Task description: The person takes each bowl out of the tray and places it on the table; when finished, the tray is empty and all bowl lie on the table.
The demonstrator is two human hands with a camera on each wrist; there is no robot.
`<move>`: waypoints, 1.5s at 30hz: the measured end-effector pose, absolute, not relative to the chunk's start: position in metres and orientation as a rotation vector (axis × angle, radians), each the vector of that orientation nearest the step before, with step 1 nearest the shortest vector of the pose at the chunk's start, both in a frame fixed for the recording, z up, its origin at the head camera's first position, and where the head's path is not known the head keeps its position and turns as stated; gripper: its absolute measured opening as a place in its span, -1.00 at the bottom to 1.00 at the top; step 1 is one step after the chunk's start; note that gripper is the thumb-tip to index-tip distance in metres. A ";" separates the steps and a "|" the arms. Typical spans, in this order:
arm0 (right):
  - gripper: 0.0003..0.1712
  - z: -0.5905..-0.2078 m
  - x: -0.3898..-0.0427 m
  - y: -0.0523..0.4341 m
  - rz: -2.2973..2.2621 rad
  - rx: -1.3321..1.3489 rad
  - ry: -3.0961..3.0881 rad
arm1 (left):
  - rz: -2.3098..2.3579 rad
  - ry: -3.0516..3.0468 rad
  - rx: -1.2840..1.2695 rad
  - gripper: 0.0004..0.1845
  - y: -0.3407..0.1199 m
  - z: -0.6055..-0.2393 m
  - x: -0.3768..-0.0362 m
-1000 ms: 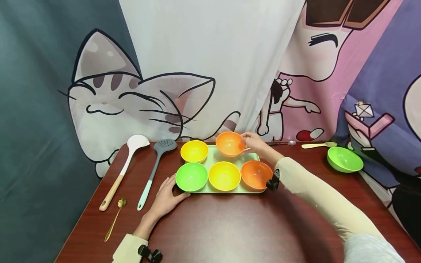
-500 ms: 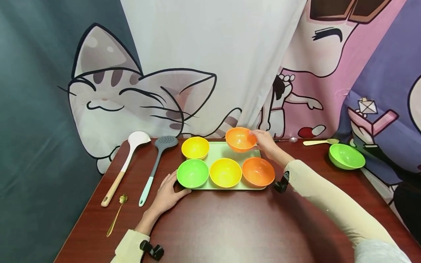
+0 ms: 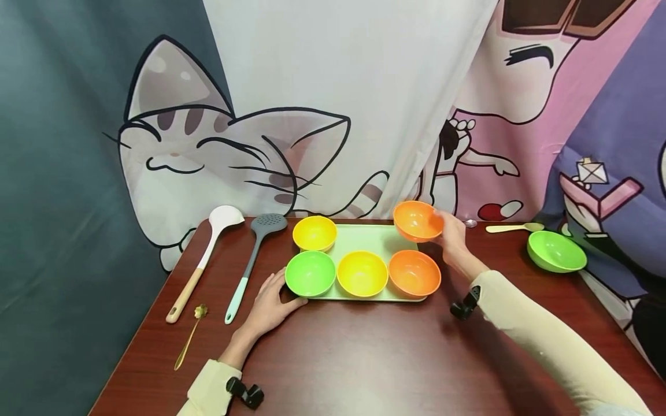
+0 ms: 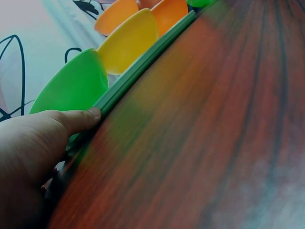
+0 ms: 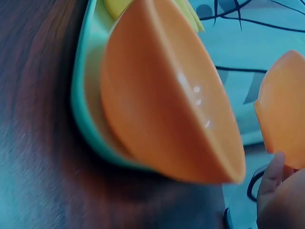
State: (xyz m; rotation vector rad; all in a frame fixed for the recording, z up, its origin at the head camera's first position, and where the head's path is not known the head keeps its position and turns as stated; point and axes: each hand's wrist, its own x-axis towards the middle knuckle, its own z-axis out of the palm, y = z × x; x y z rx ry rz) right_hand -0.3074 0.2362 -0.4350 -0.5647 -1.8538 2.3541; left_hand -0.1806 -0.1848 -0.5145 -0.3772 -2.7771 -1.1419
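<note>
Hiding the far right corner of the pale green tray (image 3: 364, 240) behind the raised orange bowl (image 3: 413, 223) in the head view, and blurring the fingertips of the right hand (image 3: 451, 234) at its rim. Covering the handle of the metal spoon (image 3: 470, 223) with that same hand, leaving just one end showing. Partly tucking the fingers of the left hand (image 3: 273, 309) out of sight beside the near green bowl (image 3: 310, 274). Cutting off both the raised bowl and the right hand at the edge of the right wrist view, with the near orange bowl (image 5: 152, 95) looming large and blurred in the foreground. Showing plainly from the left wrist the contact of the left thumb with the near rim of the tray, but leaving the lower fingers too dark for making out. Showing only from the head the white ladle (image 3: 225, 216), grey turner (image 3: 267, 223) and gold spoon (image 3: 193, 332) at left. Gripping the raised bowl by its right rim with the right hand, holding it at the far right of the tray, beyond the near orange bowl. Resting the left hand around the near left corner of the tray, with a wide gap between thumb and fingers.
</note>
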 end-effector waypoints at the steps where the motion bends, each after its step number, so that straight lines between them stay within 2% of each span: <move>1: -0.90 -0.437 -0.306 0.238 2.357 -0.581 -1.839 | -1.139 -2.778 -0.371 -0.12 -0.186 -0.515 -0.180; 15: -0.86 -0.460 -0.288 0.291 2.259 -0.826 -1.629 | -1.144 -2.783 -0.375 -0.12 -0.183 -0.511 -0.184; 20: -0.92 -0.464 -0.280 0.312 2.279 -0.906 -1.476 | -1.165 -2.767 -0.414 -0.14 -0.178 -0.513 -0.186; 28: -0.92 -0.478 -0.270 0.324 2.205 -0.960 -1.475 | -1.164 -2.782 -0.367 -0.13 -0.184 -0.513 -0.181; 38: -0.89 -0.476 -0.260 0.346 2.128 -1.026 -1.464 | -1.153 -2.780 -0.369 -0.13 -0.188 -0.510 -0.183; 45: -0.94 -0.476 -0.247 0.363 2.119 -1.088 -1.464 | -1.161 -2.791 -0.393 -0.13 -0.187 -0.511 -0.182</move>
